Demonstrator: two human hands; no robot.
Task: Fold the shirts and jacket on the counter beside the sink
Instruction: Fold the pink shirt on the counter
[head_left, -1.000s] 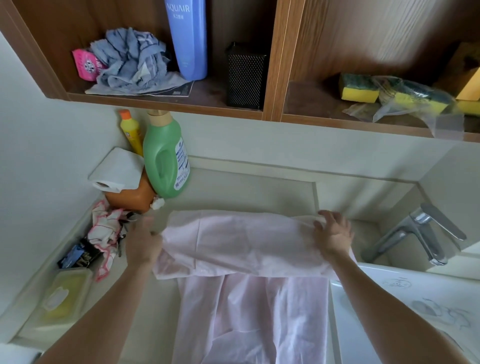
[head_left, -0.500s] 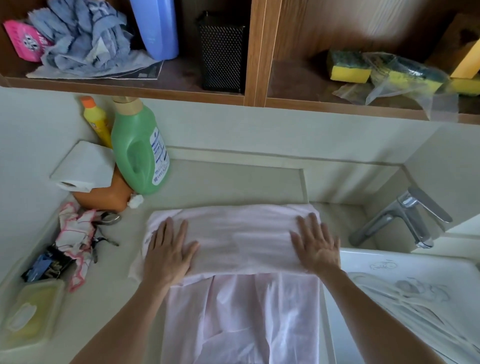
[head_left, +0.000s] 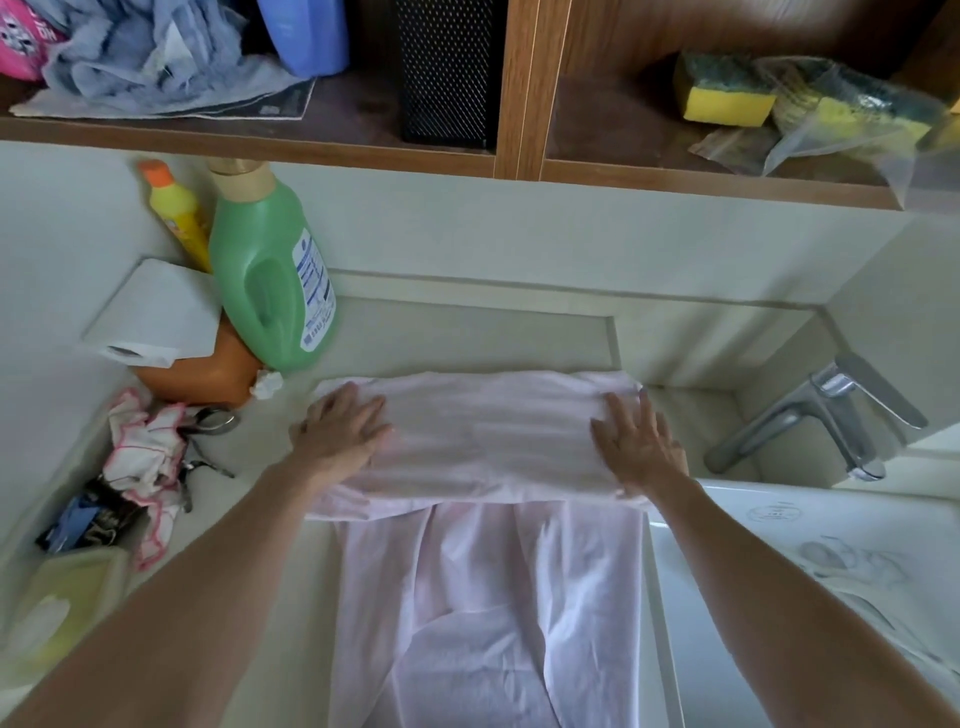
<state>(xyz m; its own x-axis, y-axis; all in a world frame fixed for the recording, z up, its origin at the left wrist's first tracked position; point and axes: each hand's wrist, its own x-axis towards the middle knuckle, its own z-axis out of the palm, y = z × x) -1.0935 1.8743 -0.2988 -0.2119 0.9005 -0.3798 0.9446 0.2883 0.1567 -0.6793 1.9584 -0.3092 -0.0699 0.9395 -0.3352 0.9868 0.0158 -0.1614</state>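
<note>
Pressing folded pink shirt (head_left: 483, 431), long axis left-right: left hand (head_left: 340, 431), right hand (head_left: 641, 449), fingers spread flat.

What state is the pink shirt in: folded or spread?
Partly folded: the pink shirt is doubled at its far end under the left hand and right hand; the rest unfolded.
</note>
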